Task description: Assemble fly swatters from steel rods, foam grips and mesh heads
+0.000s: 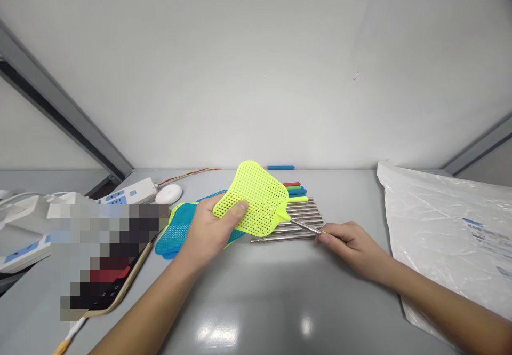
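Observation:
My left hand (212, 229) is closed on a yellow-green perforated fly swatter head (260, 195), its thumb flat on the mesh. A thin metal rod (303, 226) runs from the neck of that head into my right hand (354, 248), whose fingers pinch it; its far end is hidden there. Below and behind the swatter, several silver rods (310, 216) lie side by side on the table. Just beyond them are red (294, 184), green, blue and yellow (299, 199) plastic sleeves. Blue swatter heads (180, 229) and yellow-green ones lie stacked beside my left hand, partly covered by it.
A blue sleeve (281, 167) lies against the back wall. On the left are power strips (138, 188), a white round device (168, 194), cables and a partly blurred phone (120, 291). A white plastic bag (440, 232) covers the right side, near my right forearm.

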